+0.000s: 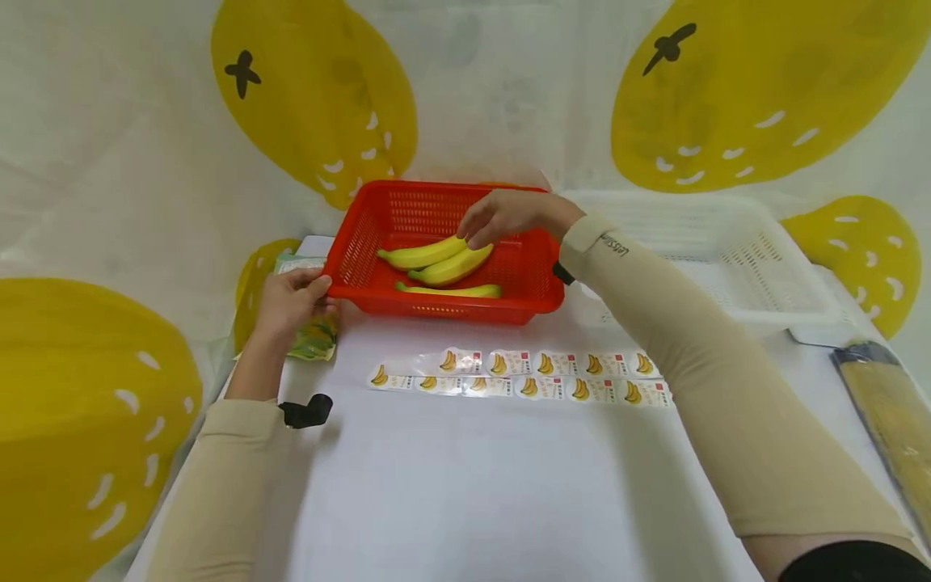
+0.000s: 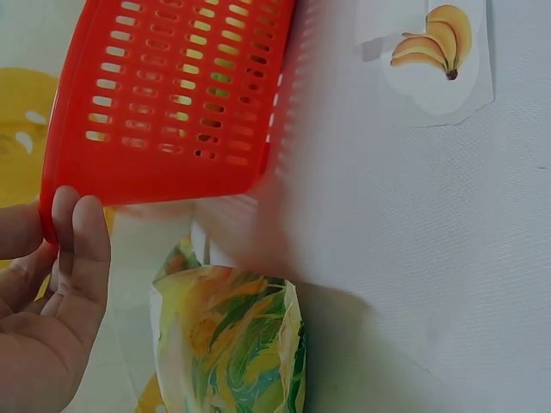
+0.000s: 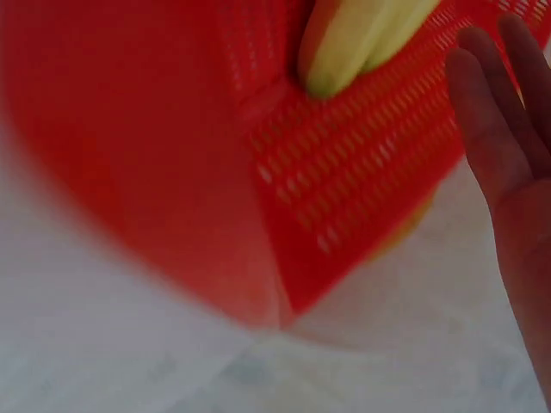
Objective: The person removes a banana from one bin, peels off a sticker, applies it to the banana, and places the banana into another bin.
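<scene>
My left hand (image 1: 286, 305) pinches the rim of a red plastic basket (image 1: 451, 309) at its near left corner, thumb on one side and fingertips on the other, as the left wrist view shows. Inside the basket lie three yellow bananas: two side by side, the upper banana (image 1: 418, 255) and the lower banana (image 1: 452, 269), and a single banana (image 1: 461, 291) by the front wall. Over the basket is my right hand (image 1: 502, 217), its fingertips overlapping the tips of the paired bananas in the head view. In the right wrist view its fingers (image 3: 486, 107) are fairly straight, holding nothing.
Two rows of banana stickers (image 1: 541, 388) lie on the white table (image 1: 480, 485) in front of the basket. A white basket (image 1: 771, 259) stands at the right, with a flat wrapped packet (image 1: 887, 404) nearer. Beside my left hand lies a colourful bag (image 2: 232, 344). A patterned cloth hangs behind.
</scene>
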A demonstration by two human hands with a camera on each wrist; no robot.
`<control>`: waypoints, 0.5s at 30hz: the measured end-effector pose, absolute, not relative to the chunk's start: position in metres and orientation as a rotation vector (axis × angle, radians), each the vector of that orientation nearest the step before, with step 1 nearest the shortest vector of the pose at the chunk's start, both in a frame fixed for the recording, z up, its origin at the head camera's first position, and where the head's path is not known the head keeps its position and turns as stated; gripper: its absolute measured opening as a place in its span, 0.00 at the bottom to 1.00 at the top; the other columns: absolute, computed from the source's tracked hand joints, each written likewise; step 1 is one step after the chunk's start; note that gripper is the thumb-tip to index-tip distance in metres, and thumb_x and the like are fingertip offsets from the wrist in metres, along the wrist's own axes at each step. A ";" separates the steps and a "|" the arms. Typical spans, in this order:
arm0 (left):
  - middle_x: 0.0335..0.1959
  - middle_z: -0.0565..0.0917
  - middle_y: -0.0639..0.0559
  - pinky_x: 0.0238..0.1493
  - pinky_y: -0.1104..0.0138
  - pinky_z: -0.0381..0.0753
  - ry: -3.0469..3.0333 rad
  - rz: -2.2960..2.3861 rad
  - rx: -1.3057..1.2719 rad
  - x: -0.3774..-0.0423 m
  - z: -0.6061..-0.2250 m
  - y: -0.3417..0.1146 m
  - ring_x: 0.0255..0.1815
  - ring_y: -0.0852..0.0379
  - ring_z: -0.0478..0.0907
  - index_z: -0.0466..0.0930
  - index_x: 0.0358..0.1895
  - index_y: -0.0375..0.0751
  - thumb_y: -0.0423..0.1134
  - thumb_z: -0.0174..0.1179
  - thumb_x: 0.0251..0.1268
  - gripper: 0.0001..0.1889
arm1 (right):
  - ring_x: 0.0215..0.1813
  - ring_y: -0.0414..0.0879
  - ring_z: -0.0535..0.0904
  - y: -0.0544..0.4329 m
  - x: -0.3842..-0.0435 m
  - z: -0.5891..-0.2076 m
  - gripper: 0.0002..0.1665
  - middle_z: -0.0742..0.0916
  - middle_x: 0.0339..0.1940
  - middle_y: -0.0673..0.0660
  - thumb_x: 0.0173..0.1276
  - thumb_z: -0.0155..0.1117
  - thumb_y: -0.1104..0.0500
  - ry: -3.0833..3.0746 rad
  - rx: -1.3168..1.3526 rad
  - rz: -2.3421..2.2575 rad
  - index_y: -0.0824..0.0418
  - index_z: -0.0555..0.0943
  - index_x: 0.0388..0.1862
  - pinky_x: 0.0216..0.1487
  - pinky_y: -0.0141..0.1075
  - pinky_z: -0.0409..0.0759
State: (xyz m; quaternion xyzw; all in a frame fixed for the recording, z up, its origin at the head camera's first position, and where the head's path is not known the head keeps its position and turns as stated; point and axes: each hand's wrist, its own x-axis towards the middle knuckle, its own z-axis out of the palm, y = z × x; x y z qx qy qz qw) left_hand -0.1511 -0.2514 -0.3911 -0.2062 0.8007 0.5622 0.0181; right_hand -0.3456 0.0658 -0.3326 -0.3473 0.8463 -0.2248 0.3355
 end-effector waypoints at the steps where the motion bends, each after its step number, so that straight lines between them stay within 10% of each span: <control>1: 0.54 0.79 0.42 0.52 0.66 0.86 2.481 1.749 -0.650 -0.151 -0.391 -0.250 0.38 0.60 0.85 0.71 0.72 0.37 0.44 0.54 0.79 0.25 | 0.67 0.52 0.76 0.062 -0.345 -0.338 0.24 0.82 0.67 0.59 0.75 0.64 0.54 2.172 -0.887 -0.587 0.58 0.78 0.67 0.71 0.50 0.74; 15: 0.62 0.78 0.40 0.56 0.64 0.84 2.389 1.848 -0.711 -0.153 -0.392 -0.236 0.48 0.52 0.85 0.70 0.73 0.40 0.44 0.54 0.79 0.25 | 0.66 0.51 0.68 0.041 -0.337 -0.375 0.25 0.74 0.65 0.57 0.69 0.69 0.56 1.948 -0.736 -0.517 0.53 0.79 0.65 0.70 0.44 0.72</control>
